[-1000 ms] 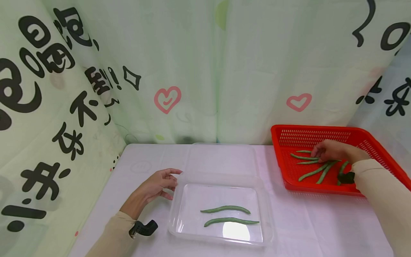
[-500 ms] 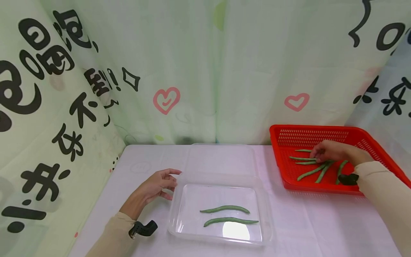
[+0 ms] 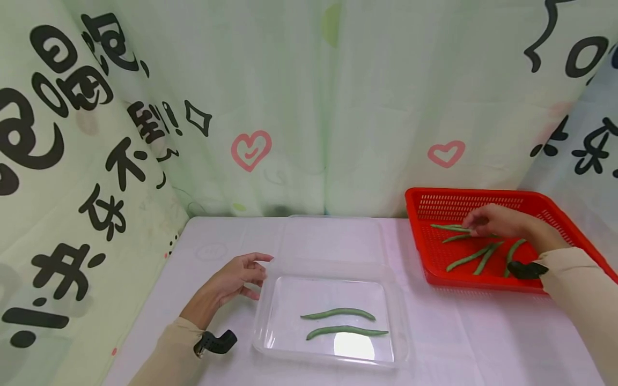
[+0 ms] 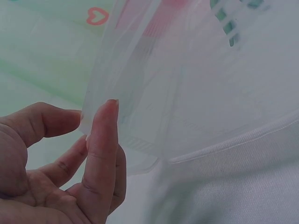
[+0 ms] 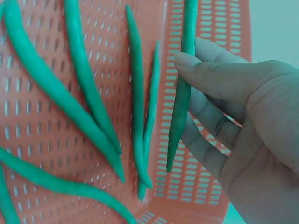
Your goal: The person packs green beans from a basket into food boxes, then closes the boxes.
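My right hand (image 3: 499, 221) pinches a green bean (image 5: 181, 105) between thumb and fingers, above the red basket (image 5: 224, 18). In the right wrist view that bean hangs apart from several others; two beans (image 5: 138, 93) lie close together beside it. My left hand (image 3: 240, 277) holds the upper left corner of a clear plastic box (image 3: 401, 311), its rim between thumb and fingers (image 4: 100, 154) in the left wrist view. Inside the box lie an upper bean (image 3: 338, 312) and a lower bean (image 3: 346, 331), roughly parallel and apart.
A white cloth covers the table (image 3: 227, 238). Behind the box lies a faint clear flat sheet or lid (image 3: 333, 230). Printed curtains (image 3: 372, 107) enclose the back and sides. The basket's raised perforated walls surround the loose beans.
My right hand has risen slightly and shifted a little back within the basket, lifting a bean off the others. The left hand, the box and its two beans stay put.
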